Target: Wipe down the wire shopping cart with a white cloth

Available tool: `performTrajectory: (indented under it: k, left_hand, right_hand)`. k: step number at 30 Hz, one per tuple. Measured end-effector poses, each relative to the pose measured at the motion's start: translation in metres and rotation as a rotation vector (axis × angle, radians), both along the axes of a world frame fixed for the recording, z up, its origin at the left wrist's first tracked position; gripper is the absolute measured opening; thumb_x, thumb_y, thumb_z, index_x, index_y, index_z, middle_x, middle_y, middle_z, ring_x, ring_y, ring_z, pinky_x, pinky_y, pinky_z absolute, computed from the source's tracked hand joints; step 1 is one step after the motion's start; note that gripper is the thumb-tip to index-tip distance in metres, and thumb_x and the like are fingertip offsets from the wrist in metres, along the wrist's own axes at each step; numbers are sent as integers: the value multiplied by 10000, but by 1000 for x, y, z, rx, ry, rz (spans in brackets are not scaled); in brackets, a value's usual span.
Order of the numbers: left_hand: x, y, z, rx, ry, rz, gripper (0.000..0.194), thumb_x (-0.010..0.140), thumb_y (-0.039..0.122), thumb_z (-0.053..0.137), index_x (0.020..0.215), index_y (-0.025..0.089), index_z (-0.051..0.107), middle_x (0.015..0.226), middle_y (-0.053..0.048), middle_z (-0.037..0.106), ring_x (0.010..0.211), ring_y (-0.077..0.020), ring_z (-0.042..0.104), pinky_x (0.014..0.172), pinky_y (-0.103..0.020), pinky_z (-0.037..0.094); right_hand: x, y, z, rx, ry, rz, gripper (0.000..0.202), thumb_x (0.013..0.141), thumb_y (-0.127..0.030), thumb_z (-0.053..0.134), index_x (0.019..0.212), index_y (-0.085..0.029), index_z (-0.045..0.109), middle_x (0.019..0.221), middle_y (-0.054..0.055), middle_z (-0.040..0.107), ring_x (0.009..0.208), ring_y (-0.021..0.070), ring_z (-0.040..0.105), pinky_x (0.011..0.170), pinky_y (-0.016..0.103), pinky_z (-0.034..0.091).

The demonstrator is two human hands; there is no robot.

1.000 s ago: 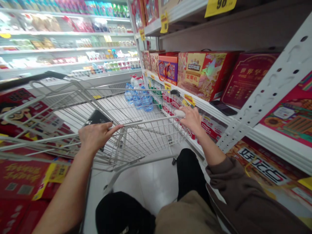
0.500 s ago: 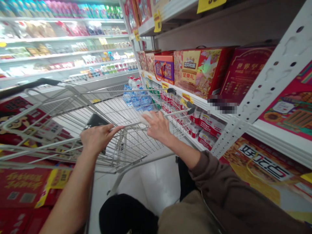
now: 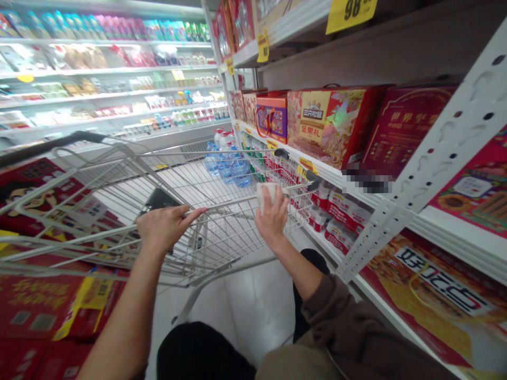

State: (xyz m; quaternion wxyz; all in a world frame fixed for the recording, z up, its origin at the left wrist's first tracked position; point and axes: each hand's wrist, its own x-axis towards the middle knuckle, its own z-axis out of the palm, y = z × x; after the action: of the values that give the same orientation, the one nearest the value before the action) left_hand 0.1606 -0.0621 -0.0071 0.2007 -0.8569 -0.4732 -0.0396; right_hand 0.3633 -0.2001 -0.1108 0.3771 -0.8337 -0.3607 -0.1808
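A wire shopping cart (image 3: 233,253) stands side-on in front of me. My left hand (image 3: 164,224) is closed over its near top rail, with the thumb lying along the wire. Farther right on the same rail, my right hand (image 3: 272,214) presses a white cloth or wipe (image 3: 266,191) against the metal, fingers bent over it. Inside the cart, close to my left hand, is a dark flat object (image 3: 160,199) whose kind I cannot make out. The cart's dark handle (image 3: 51,145) is at the left.
Shelving with red gift boxes (image 3: 325,126) and packs of bottles (image 3: 344,211) runs along the right. Large blue water bottles (image 3: 233,163) stand on the floor beyond the cart. Stacked red boxes (image 3: 43,306) are at lower left. A lit refrigerated display (image 3: 111,95) fills the back.
My right hand has slid with the white cloth to the right along the cart's rail. My left hand keeps its hold on the rail. The view has shifted slightly.
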Motion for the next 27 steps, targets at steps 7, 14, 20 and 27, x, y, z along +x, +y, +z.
performTrajectory:
  k: [7,14,20,27]
  left_hand:
    - [-7,-3,0,64,-11,5,632,986,755,333,841,249,683,945,-69,786,942,-279,705,638,-270,226]
    - [-4,-3,5,-23,-52,5,730,947,825,300,871,240,730,898,-88,771,927,-294,686,696,-275,284]
    - [6,2,2,-84,-99,8,911,870,931,220,1078,237,773,909,-84,756,938,-295,649,780,-315,342]
    - [3,0,2,-67,-143,-59,817,934,850,304,979,186,778,818,-46,712,887,-235,600,814,-293,305]
  right_hand:
    - [-18,7,-4,-67,-181,307,689,918,-236,519,1557,-462,401,1671,11,370,1282,310,499,1014,497,530]
    - [70,-27,-19,140,88,-140,623,923,-265,495,1545,-246,469,1613,156,379,1376,336,431,1108,521,449]
    - [21,-2,-30,92,78,-113,635,967,-246,456,1599,-241,386,1667,186,274,1411,360,387,1128,581,403]
    - [23,-14,-60,-149,-97,181,575,991,-155,392,1490,-402,537,1646,25,412,1349,285,443,1128,491,415]
